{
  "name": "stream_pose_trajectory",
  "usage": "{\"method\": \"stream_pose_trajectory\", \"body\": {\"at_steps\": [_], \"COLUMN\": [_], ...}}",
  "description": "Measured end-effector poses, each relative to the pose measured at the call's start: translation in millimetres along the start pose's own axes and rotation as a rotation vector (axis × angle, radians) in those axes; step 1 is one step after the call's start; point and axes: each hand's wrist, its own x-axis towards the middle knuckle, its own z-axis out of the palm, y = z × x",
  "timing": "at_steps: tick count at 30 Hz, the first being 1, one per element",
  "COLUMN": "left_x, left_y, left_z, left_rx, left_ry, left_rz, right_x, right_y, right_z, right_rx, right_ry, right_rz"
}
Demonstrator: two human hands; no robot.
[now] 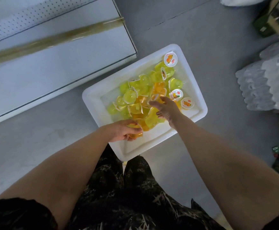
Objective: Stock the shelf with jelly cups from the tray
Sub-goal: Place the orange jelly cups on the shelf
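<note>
Left grip (121,130): clamped on an orange cup (134,134), half hidden by fingers.
Right grip (167,108): fingertips among jelly cups (135,90); closure unclear.
Tray (92,98): on floor (35,146), cups heaped inside.
Shelf (52,63): blurred, cut off left.

2 bare forearms (79,161) reach forward and down, converging. The left hand (122,130) curls fingers and thumb round orange translucent plastic jelly cups (136,134). The right hand (166,108), ahead and to its right, lies palm down, fingers stretched forward, thumb tucked under.
</note>
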Motion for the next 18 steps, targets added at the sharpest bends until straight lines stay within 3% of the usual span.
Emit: {"method": "stream_pose_trajectory", "body": {"at_steps": [5, 18], "left_x": [-30, -205], "left_y": [27, 141], "left_z": [24, 72], "left_rx": [-0.064, 0.09], "left_ry": [0.126, 0.325], "left_rz": [0.175, 0.714], "right_x": [-40, -174], "right_y": [-14, -136], "right_z": [-14, -57], "right_rx": [0.145, 0.027], "right_ry": [-0.003, 0.038], "right_rz": [-0.134, -0.703]}}
